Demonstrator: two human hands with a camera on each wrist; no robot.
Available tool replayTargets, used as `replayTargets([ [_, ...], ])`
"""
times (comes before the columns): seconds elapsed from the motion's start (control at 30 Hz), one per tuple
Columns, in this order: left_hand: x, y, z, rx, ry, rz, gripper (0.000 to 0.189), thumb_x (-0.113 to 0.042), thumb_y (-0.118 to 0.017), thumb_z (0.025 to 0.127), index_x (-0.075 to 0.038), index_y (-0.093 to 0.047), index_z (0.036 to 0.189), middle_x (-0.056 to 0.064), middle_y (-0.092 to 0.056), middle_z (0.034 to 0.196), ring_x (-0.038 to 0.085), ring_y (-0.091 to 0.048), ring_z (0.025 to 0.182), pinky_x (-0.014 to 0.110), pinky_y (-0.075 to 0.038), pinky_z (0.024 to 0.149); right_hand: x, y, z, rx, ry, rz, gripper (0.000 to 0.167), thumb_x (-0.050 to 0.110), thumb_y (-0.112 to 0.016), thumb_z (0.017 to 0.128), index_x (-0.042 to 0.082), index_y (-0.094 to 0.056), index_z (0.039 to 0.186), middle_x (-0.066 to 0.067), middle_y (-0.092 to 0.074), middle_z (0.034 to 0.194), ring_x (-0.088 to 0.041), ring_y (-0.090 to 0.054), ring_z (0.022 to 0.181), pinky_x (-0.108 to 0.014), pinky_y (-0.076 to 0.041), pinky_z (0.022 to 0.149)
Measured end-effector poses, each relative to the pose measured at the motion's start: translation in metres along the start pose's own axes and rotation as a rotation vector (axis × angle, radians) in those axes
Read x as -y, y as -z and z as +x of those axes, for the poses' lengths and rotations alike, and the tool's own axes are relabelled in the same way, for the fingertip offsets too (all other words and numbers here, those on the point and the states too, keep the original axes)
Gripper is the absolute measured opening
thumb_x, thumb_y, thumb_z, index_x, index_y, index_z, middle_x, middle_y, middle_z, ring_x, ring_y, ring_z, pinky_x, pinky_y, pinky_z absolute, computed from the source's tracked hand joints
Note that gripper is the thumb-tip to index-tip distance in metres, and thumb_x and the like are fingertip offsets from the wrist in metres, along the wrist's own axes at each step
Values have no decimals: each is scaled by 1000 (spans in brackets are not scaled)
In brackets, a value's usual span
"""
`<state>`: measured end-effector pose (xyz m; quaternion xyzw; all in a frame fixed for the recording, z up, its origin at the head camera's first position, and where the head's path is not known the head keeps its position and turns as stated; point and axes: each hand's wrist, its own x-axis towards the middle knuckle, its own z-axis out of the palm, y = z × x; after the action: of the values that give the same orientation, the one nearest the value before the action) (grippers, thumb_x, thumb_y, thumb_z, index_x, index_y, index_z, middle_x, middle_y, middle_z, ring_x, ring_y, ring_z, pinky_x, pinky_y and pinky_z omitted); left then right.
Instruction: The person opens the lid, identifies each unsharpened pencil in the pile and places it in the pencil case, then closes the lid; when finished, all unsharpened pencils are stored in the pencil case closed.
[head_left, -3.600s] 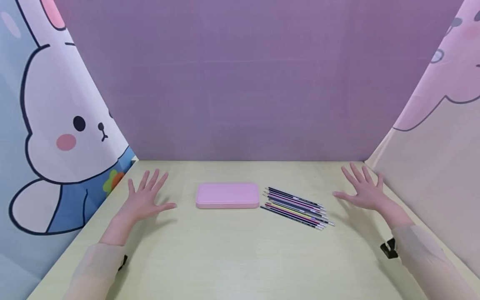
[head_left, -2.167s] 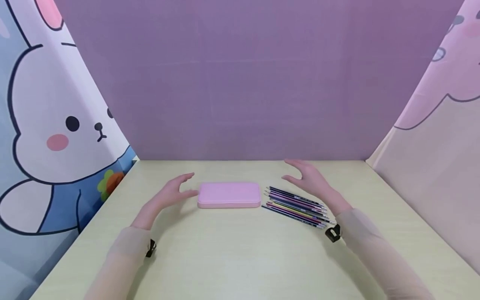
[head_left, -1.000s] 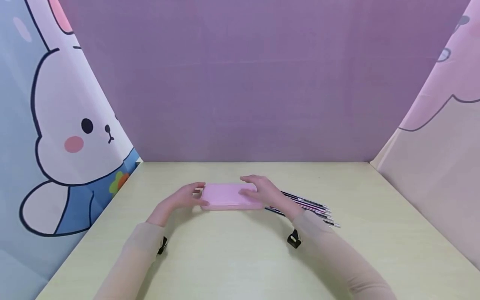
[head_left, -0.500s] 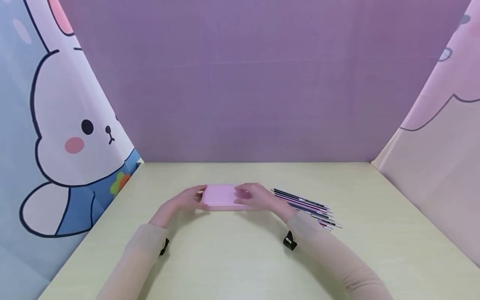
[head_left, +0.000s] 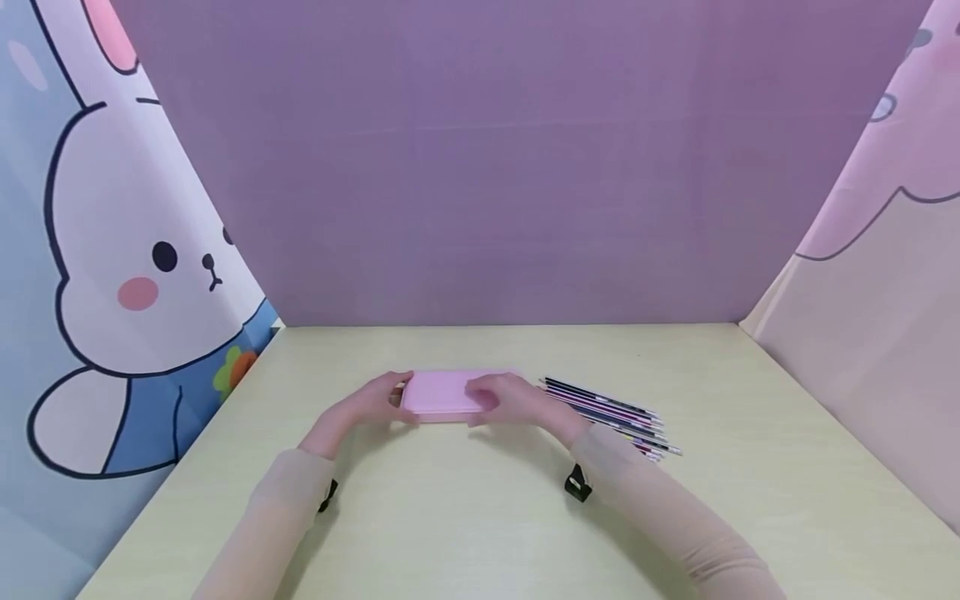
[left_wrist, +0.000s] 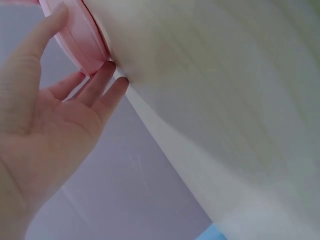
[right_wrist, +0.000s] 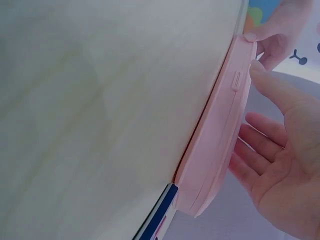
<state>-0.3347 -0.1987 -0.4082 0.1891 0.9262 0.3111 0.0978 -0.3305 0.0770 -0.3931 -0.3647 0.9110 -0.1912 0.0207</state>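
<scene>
A closed pink pencil case [head_left: 442,392] lies flat on the table, its long side towards me. My left hand [head_left: 371,402] holds the case's left end, thumb at the front and fingers round the end and back, as the left wrist view also shows. Over the right half of the lid is my right hand [head_left: 513,400]; in the right wrist view its thumb [right_wrist: 272,87] touches the upper front edge, near a small latch [right_wrist: 236,81], and its fingers lie loosely bent by the lid. Several pencils [head_left: 607,412] lie to the right, partly hidden by the right wrist.
The pale wooden table [head_left: 465,517] runs back to a purple cloth backdrop [head_left: 495,167]. A rabbit-print cloth [head_left: 127,217] hangs on the left and a pink and cream one [head_left: 892,317] on the right. Dark straps [head_left: 578,483] show under the sleeves.
Both hands have come inward from the table's sides to the pencil case. The left has taken hold of its left end; the right has passed over the pencils and its thumb moved down to the front edge.
</scene>
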Motion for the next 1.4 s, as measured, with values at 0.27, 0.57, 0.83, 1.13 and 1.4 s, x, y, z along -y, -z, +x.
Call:
replayTargets([
  [0.27, 9, 4, -4, 51, -34, -54, 74, -28, -62, 90, 4, -25, 145, 26, -35, 145, 40, -43, 128, 49, -36, 105, 0, 4, 0, -21, 33, 2, 50, 33, -69, 84, 9, -59, 127, -8, -57, 132, -26, -50, 125, -38, -36, 107],
  [0.57, 9, 5, -6, 55, -15, -65, 73, -42, -54, 93, 2, -27, 145, 24, -37, 144, 38, -40, 130, 49, -33, 108, -2, 5, 3, -73, 22, -2, 41, 33, -66, 87, 9, -64, 121, -7, -64, 122, -23, -58, 116, -36, -44, 100],
  [0.83, 7, 8, -8, 34, 37, -84, 71, -50, -44, 95, -4, -29, 146, 22, -33, 147, 39, -31, 135, 52, -26, 110, 2, 10, 6, -101, 16, 3, 41, 33, -65, 88, 7, -65, 120, -7, -67, 116, -20, -62, 109, -34, -48, 95],
  [1.13, 7, 7, -5, 15, 46, -69, 73, -55, -43, 93, -3, -34, 144, 21, -37, 146, 39, -31, 135, 53, -26, 110, 5, 14, 5, -130, 74, -26, 34, 30, -66, 88, 7, -69, 112, -4, -70, 107, -16, -66, 98, -31, -51, 90],
  [1.4, 9, 6, -3, 9, 36, -70, 72, -53, -46, 93, -2, -36, 142, 21, -42, 142, 37, -38, 132, 52, -31, 107, 2, 14, 6, -152, 120, -34, 29, 29, -67, 87, 9, -71, 107, -3, -72, 101, -11, -66, 90, -26, -52, 82],
])
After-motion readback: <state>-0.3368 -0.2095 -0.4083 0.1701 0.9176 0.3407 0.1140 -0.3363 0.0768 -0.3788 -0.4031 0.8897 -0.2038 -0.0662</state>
